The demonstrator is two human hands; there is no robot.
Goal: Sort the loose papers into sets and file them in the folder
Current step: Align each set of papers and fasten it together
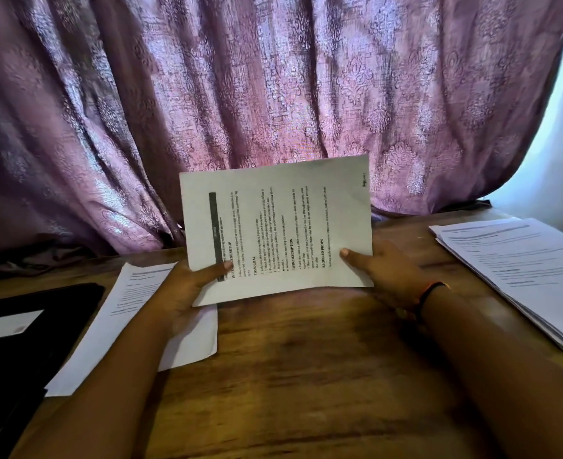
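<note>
A printed sheet (pixel 276 226) is held up over the table (pixel 290 376), turned sideways. The left hand (pixel 187 286) and right hand (pixel 382 276) each pinch its lower edge, thumbs on the print. Likely risk: read sideways, its headings get mistaken and it joins the wrong set — the page (pixel 134 313) at left or the stack (pixel 518 270) at right. The sheet is white and uncreased, with bold headings.

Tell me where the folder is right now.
In the head view, the folder lies on the table at the far left, just left of the flat sheet under the left hand. That hand and the right hand pinch a page at centre.
</note>
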